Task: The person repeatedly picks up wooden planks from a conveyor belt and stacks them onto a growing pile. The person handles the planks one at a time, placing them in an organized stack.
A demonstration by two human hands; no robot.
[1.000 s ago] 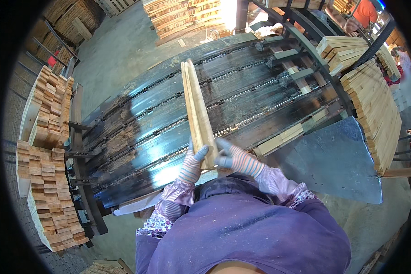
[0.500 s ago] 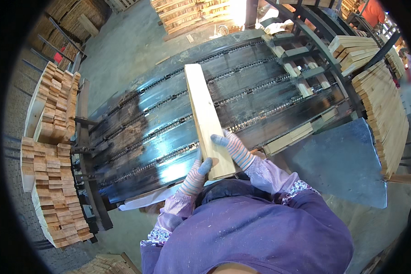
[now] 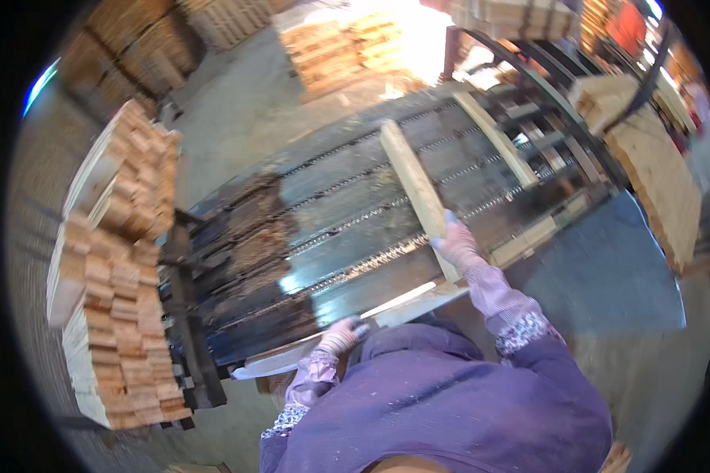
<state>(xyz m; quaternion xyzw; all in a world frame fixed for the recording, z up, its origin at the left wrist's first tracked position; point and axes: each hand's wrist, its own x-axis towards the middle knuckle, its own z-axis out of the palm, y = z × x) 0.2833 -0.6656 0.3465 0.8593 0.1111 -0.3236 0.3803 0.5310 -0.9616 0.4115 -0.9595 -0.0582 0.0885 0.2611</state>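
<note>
A pale wooden board [image 3: 415,181] lies slantwise across the chain conveyor table [image 3: 339,189]. My right hand [image 3: 459,243], in a striped glove, grips this board along its right edge towards the near end. My left hand [image 3: 341,337], gloved too, is apart from the board, by the table's front edge; blur hides how its fingers are bent. To the right, a second board [image 3: 497,140] rests across the chains beside the dark metal frame.
Stacked wood blocks [image 3: 118,315] stand on the left, beyond a dark rail [image 3: 189,315]. A grey metal sheet [image 3: 607,268] and a board stack [image 3: 659,189] are at the right. Lumber piles [image 3: 347,51] stand at the back. A person in orange [image 3: 627,30] is at the far right.
My left hand has let go of the board and drawn back to the table's front edge. The board has shifted right with my right hand on it. My view has also shifted.
</note>
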